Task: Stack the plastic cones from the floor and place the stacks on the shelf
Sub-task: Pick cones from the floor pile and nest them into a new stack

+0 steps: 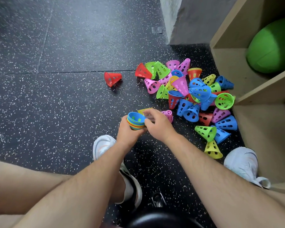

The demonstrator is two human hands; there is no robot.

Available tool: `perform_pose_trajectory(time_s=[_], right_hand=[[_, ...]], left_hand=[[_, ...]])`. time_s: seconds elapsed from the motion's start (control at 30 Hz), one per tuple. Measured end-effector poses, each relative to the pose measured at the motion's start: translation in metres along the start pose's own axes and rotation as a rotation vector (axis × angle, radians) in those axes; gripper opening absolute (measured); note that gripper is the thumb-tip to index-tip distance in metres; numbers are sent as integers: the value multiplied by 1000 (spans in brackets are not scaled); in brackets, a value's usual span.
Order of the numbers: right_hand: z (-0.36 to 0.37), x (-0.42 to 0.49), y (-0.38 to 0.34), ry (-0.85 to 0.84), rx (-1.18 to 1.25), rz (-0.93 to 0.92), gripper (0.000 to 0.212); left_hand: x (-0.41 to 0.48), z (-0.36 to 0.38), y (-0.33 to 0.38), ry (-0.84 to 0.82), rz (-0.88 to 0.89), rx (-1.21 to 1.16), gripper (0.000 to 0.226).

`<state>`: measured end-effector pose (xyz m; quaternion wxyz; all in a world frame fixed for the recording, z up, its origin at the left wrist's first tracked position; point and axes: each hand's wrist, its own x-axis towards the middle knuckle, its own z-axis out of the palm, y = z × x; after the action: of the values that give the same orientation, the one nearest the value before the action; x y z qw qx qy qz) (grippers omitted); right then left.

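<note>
My left hand (129,130) gripped a stack (136,123) of nested cones above the floor (64,104), my right hand (157,125) pinched a blurred yellow cone (142,110) at the stack's top, and a loose pile (187,96) of cones lay beside the shelf (262,94).

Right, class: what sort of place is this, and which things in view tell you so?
Probably a gym or sports room: speckled black rubber floor, a pile of perforated plastic cones, and a wooden shelf holding what looks like a green exercise ball.
</note>
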<state>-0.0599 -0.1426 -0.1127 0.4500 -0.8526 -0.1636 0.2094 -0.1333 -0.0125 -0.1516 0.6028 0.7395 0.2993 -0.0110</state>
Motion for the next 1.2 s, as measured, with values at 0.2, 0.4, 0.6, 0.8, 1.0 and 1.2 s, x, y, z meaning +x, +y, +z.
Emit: perform_pose_trajectory(time_s=[0.2,0.4,0.6,0.8,1.0,1.2], right_hand=[[-3,32,12,-53,-414,-63,55],[1,55,26,-158,-796,-43,47],[3,45,30,-27,-604,-35,16],[-22,27,15,295,-216,-73,22],[-28,2,20,264,-241,-202,24],[-29,-25,36,59,-240,-91,29]], left_hand=[[5,0,-6,33,10,67,58],[7,-4,-11,27,-4,102,60],[7,-7,-12,33,-17,130,60],[4,-3,-11,12,-7,145,59],[-2,16,3,-39,29,98,51],[0,34,6,-87,66,127,51]])
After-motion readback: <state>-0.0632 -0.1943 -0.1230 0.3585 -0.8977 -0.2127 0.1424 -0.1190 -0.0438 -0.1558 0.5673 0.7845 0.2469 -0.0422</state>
